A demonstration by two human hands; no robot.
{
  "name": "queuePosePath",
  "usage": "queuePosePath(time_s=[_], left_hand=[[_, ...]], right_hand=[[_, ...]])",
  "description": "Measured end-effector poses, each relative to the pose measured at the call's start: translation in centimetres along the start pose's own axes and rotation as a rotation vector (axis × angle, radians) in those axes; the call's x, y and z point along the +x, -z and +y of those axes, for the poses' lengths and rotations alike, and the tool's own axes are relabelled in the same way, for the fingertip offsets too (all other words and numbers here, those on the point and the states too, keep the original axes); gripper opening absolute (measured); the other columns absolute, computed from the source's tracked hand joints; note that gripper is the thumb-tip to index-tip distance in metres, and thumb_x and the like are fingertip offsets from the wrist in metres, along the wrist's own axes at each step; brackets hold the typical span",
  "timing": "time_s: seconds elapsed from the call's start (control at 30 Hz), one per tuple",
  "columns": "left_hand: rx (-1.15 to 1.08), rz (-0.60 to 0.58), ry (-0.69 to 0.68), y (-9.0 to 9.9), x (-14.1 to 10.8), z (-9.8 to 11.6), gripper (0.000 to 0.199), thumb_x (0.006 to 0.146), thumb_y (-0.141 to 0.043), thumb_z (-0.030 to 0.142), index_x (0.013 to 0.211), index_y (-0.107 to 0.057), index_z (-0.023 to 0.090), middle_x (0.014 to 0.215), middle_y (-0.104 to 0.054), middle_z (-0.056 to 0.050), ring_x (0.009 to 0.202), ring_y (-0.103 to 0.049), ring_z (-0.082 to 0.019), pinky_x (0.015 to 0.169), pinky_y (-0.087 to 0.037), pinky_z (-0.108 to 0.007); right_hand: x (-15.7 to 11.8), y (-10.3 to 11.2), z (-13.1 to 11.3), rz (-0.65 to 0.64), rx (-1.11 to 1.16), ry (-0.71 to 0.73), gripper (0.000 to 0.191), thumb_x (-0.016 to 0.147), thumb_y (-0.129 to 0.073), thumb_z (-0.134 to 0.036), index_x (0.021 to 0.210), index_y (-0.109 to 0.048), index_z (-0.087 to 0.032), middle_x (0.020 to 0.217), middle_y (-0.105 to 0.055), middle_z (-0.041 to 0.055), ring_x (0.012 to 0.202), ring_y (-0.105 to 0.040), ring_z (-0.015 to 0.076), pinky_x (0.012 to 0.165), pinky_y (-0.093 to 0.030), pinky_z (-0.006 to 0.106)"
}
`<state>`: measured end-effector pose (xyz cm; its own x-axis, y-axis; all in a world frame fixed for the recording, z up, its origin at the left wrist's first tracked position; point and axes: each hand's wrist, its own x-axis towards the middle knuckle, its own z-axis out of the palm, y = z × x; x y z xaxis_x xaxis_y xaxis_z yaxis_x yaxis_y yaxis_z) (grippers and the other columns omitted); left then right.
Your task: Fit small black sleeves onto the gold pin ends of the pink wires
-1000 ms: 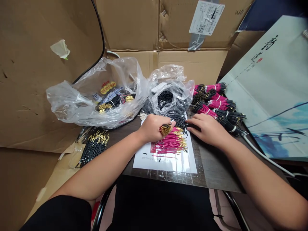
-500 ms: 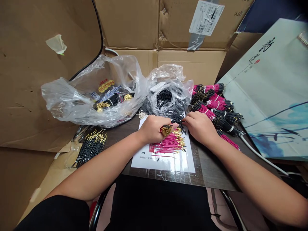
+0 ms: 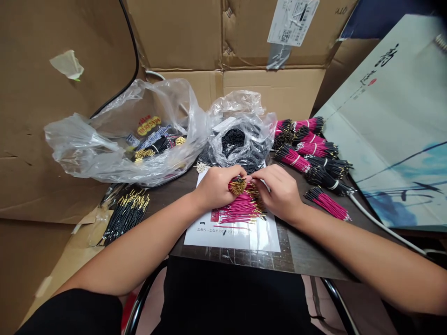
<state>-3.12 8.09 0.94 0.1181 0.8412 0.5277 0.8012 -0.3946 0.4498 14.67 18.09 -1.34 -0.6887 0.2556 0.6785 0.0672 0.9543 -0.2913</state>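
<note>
My left hand (image 3: 214, 187) is wrapped round a bundle of wires (image 3: 237, 186), whose gold terminal ends face me. The fingers of my right hand (image 3: 278, 191) are pinched together against my left fingertips; what sits between them is too small to make out. Below both hands, loose pink wires (image 3: 239, 211) with gold ends lie across a printed white sheet (image 3: 209, 239). Just behind the hands stands an open clear plastic bag (image 3: 213, 148) full of small black sleeves (image 3: 233, 142).
Tied bundles of pink and black wires (image 3: 310, 149) are piled at the right, with a pink bundle (image 3: 330, 204) nearer me. A large plastic bag (image 3: 115, 160) holding wire bundles lies at the left, black wires (image 3: 125, 216) before it. Cardboard walls (image 3: 181, 37) stand behind.
My right hand has moved left, from beside the black sleeves to my left fingertips. My left hand keeps hold of the bundle. The view has shifted slightly.
</note>
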Motion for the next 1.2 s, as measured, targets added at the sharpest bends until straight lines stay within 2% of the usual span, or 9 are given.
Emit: queuePosePath(time_s=[0.23,0.47,0.63,0.87,1.0,1.2], left_hand=[[0.049,-0.081,-0.050,0.0,-0.2,0.0,0.014,0.085,-0.057,0.025,0.095,-0.061,0.016,0.077,-0.068,0.000,0.065,-0.063,-0.010,0.062,-0.045,-0.020],[-0.017,0.060,-0.106,-0.3,-0.2,1.1,0.010,0.087,-0.059,0.024,0.091,-0.063,0.015,0.077,-0.069,0.000,0.061,-0.062,-0.006,0.059,-0.045,-0.015],[-0.032,0.121,-0.145,-0.5,0.0,1.5,0.007,0.087,-0.060,0.021,0.086,-0.064,0.015,0.073,-0.069,0.001,0.060,-0.062,-0.005,0.059,-0.045,-0.014],[0.025,0.114,-0.192,-0.3,0.2,1.1,0.010,0.087,-0.061,0.024,0.086,-0.065,0.015,0.072,-0.070,0.001,0.060,-0.064,-0.007,0.058,-0.046,-0.016],[0.036,0.103,-0.228,-0.2,0.2,1.0,0.012,0.088,-0.060,0.025,0.089,-0.066,0.015,0.075,-0.072,0.000,0.064,-0.066,-0.008,0.060,-0.048,-0.016],[0.009,0.106,-0.234,-0.2,-0.1,0.7,0.015,0.088,-0.060,0.028,0.092,-0.067,0.015,0.083,-0.074,-0.003,0.069,-0.069,-0.009,0.063,-0.051,-0.016]], right_hand=[[-0.5,0.5,0.0,0.011,0.091,0.024,0.019,0.086,-0.058,-0.015,0.105,-0.062,-0.018,0.092,-0.068,0.0067,0.085,-0.060,0.0180,0.080,-0.050,0.036],[-0.2,1.2,-0.4,0.096,0.307,-0.028,0.019,0.082,-0.066,-0.015,0.100,-0.065,-0.020,0.087,-0.070,0.0036,0.080,-0.064,0.0159,0.076,-0.053,0.035],[-0.2,1.5,-0.9,0.130,0.354,-0.062,0.019,0.081,-0.066,-0.013,0.098,-0.066,-0.022,0.085,-0.071,0.0022,0.079,-0.065,0.0160,0.075,-0.054,0.034],[-0.5,1.2,-0.8,0.167,0.355,-0.095,0.037,0.078,-0.069,-0.010,0.111,-0.061,-0.023,0.092,-0.070,0.0022,0.082,-0.065,0.0149,0.074,-0.055,0.031],[-0.5,1.3,-0.7,0.122,0.405,-0.075,0.031,0.079,-0.067,-0.008,0.105,-0.064,-0.024,0.090,-0.070,0.0019,0.082,-0.065,0.0153,0.076,-0.055,0.032],[-0.5,1.6,-0.8,0.107,0.471,-0.183,0.025,0.078,-0.070,-0.011,0.098,-0.068,-0.025,0.088,-0.072,0.0005,0.078,-0.067,0.0138,0.071,-0.055,0.029]])
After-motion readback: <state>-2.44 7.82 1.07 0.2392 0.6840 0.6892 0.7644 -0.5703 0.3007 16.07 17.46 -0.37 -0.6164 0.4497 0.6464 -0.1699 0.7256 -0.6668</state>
